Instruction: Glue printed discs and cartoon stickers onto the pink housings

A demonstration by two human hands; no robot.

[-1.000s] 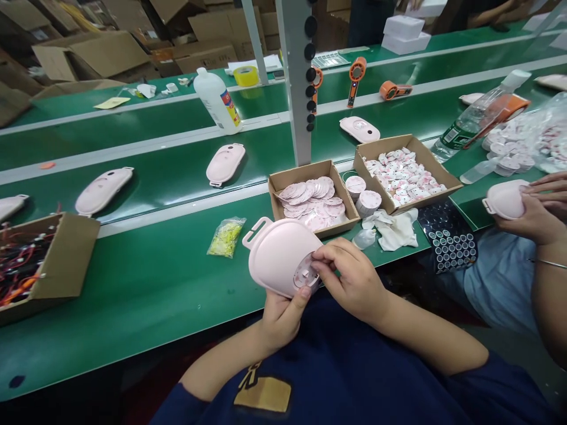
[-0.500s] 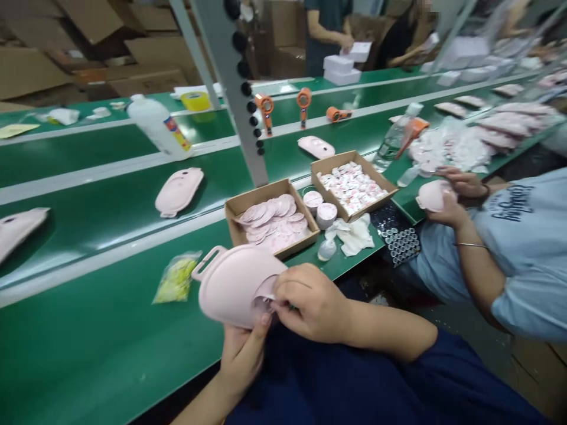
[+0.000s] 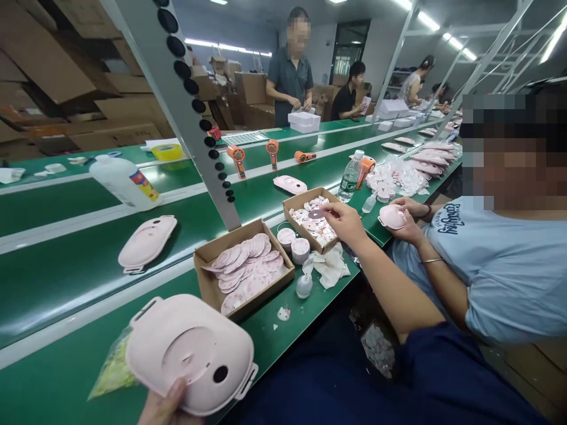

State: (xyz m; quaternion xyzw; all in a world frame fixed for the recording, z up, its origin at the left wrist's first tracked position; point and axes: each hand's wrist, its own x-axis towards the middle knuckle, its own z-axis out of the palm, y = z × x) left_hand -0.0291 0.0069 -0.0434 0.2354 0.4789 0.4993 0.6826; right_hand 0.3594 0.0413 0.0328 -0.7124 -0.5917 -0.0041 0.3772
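Observation:
My left hand (image 3: 166, 404) grips a pale pink plastic shell (image 3: 190, 319) by its lower edge, thumb on its face. A round recess with a small triangular mark and a black round spot show on that face. Farther off, my right hand (image 3: 343, 221) pinches a thin greyish disc (image 3: 316, 215) with a small light mark. Hand and disc are above a cardboard box (image 3: 325, 242) of small white-and-pink pieces. A nearer box (image 3: 245, 310) holds many thin pink discs. Between my hands, a small cat-face piece (image 3: 283, 314) lies on the green table.
Two round stacks (image 3: 300, 251), a squeeze bottle (image 3: 304, 285) and a white cloth (image 3: 330, 267) sit beside the boxes. A grey post (image 3: 177, 112) rises behind. At right, a co-worker (image 3: 500, 260) handles another pink piece. A bag of yellow-green bits (image 3: 110, 369) lies left.
My right hand has left the shell and moved to the farther box, now with a disc in its fingers. The shell has turned, showing its recess and black spot. The view has tilted up.

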